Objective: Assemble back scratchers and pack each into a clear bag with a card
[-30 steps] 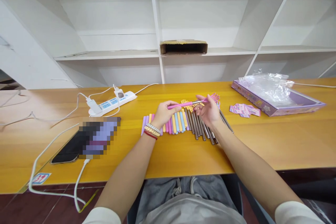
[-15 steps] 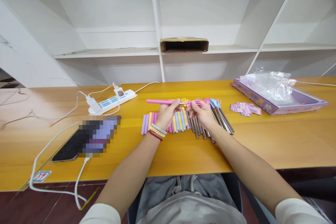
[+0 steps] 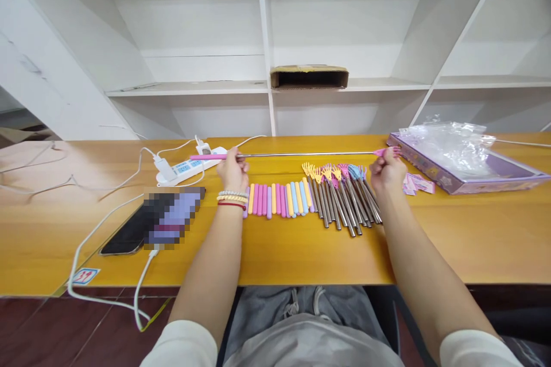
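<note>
A telescopic back scratcher [image 3: 301, 154] is stretched out level above the table between my hands. My left hand [image 3: 233, 172] is closed round its pink handle, where the metal rod begins. At the other end, my right hand [image 3: 390, 171] grips the pink claw head, partly covering it. Below lies a row of pink, purple, yellow and blue handle sleeves [image 3: 279, 199]. Beside them, to the right, a pile of metal back scratcher rods [image 3: 342, 200] with yellow, pink, blue and purple claw heads rests on the table.
A purple box tray [image 3: 456, 183] holding clear plastic bags [image 3: 447, 143] stands at the right, with pink cards [image 3: 419, 184] beside it. Leftward are a white power strip [image 3: 185, 167], cables and a phone [image 3: 129, 232]. A cardboard box [image 3: 309, 77] sits on the shelf behind.
My hands have moved apart, left hand leftward and right hand rightward. The back scratcher's metal rod has been drawn out to a long length between them.
</note>
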Motion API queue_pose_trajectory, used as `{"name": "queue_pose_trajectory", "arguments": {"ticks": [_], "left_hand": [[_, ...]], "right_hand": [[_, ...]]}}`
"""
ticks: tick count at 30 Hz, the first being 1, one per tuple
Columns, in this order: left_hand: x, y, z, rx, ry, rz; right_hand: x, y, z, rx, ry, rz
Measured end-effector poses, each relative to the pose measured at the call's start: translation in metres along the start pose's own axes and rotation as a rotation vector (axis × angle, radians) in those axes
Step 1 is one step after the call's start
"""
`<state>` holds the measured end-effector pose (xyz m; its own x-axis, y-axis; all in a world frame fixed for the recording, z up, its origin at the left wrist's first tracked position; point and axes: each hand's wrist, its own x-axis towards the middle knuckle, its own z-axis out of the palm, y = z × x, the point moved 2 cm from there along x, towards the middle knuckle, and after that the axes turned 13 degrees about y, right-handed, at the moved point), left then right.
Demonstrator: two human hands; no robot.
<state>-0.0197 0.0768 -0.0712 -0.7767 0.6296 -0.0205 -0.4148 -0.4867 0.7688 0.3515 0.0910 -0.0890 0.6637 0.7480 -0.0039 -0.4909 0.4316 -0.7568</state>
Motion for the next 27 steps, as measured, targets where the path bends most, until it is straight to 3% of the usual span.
{"name": "queue_pose_trajectory", "arguments": {"ticks": [5, 10, 14, 18, 24, 27], "left_hand": [[0.027, 0.013, -0.018, 0.034, 0.111, 0.072], [0.032, 0.016, -0.022, 0.05, 0.16, 0.123], [0.035, 0.009, -0.023, 0.091, 0.155, 0.127], [0.045, 0.008, -0.031, 0.099, 0.243, 0.229], [0.054, 0.023, -0.044, 0.143, 0.307, 0.353], [0.054, 0.032, -0.049, 0.145, 0.329, 0.348]], "right_hand": [[0.03, -0.01, -0.025, 0.029, 0.283, 0.047], [0.036, -0.017, -0.035, 0.073, 0.455, 0.048], [0.036, -0.018, -0.036, 0.055, 0.463, 0.012], [0.035, -0.016, -0.034, 0.008, 0.406, -0.071], [0.038, -0.01, -0.034, -0.085, 0.328, -0.213], [0.043, -0.01, -0.038, -0.163, 0.337, -0.231]]}}
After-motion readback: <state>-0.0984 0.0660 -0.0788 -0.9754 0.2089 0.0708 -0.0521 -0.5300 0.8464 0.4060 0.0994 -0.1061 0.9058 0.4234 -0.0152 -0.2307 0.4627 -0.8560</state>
